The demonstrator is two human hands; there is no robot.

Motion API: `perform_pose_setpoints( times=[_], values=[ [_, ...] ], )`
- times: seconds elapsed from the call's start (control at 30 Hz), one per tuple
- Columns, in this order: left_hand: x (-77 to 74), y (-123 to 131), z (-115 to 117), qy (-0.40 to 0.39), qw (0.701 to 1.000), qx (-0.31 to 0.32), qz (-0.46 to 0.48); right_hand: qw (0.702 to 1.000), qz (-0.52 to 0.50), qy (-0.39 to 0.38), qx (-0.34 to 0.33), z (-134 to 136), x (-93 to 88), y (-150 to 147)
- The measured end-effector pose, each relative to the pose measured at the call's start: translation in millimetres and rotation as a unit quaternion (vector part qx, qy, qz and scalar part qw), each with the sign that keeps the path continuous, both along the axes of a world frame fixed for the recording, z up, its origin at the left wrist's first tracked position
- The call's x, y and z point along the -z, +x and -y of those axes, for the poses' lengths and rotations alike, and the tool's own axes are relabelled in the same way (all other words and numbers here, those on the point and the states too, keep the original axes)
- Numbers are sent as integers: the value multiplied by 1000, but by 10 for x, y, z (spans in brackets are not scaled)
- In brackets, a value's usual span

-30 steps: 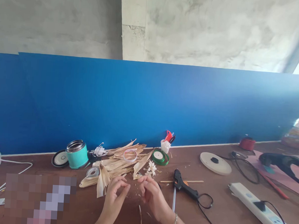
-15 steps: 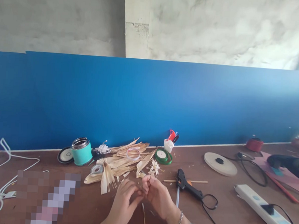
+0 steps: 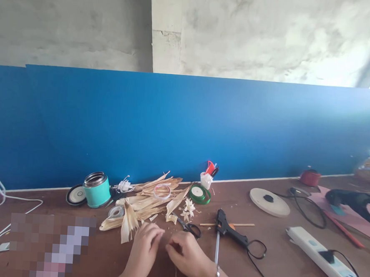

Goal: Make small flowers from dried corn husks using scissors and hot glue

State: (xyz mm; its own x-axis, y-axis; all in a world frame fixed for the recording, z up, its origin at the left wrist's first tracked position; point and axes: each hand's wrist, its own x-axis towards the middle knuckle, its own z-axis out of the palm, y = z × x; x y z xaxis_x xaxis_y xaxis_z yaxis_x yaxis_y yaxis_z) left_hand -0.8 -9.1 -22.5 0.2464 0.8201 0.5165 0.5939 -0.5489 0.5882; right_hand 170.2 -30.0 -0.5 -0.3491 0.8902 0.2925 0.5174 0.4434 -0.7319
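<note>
My left hand [image 3: 146, 245] is just above the brown table, thumb and fingers pressed together in front of the dried corn husks [image 3: 148, 201]. A short gap to its right, my right hand [image 3: 187, 252] has its fingers curled in and thumb against them. Whatever either hand pinches is too small or hidden to make out. Black-handled scissors [image 3: 192, 229] lie just beyond my right knuckles. Behind them is a small pale husk flower [image 3: 189, 206]. A black glue gun [image 3: 229, 230] rests on the right, over a thin wooden stick [image 3: 244, 225].
A turquoise jar [image 3: 97, 191], a green ribbon spool [image 3: 199, 193] and a white cup of pens [image 3: 206, 180] stand along the blue partition [image 3: 173, 125]. On the right are a round white lid [image 3: 269, 202] and a power strip [image 3: 331, 260]; cords trail across the table.
My hands have moved apart from where their fingertips met, and the right has turned knuckles up. The scissors now show beyond it. The view has shifted slightly.
</note>
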Motion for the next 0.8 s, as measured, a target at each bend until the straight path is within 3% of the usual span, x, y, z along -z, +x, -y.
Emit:
perform_pose_setpoints(
  times=[0.1, 0.2, 0.33, 0.4, 0.5, 0.57, 0.67, 0.8],
  values=[
    [13, -230, -172, 2, 990, -113, 83, 996, 74, 58, 5, 19, -32, 3],
    [-7, -479, -328, -27, 960, -235, 146, 991, 107, 76, 15, 17, -57, 22],
    [-34, -656, -407, -83, 926, -356, 93, 990, 118, 70, 20, -12, -26, 53],
    [-26, -670, -401, -93, 919, -381, 48, 990, 119, 72, 19, -24, 7, 62],
    [3, -658, -392, -124, 926, -355, 6, 990, 121, 76, 16, -37, 47, 66],
    [11, -646, -400, -141, 932, -333, 33, 990, 119, 78, 16, -45, 54, 65],
    [-22, -590, -389, -108, 939, -290, 151, 992, 97, 72, 23, -46, 23, 63],
    [-111, -326, -218, -106, 932, -166, 305, 999, 0, 8, 51, -3, -67, 41]
  ],
)
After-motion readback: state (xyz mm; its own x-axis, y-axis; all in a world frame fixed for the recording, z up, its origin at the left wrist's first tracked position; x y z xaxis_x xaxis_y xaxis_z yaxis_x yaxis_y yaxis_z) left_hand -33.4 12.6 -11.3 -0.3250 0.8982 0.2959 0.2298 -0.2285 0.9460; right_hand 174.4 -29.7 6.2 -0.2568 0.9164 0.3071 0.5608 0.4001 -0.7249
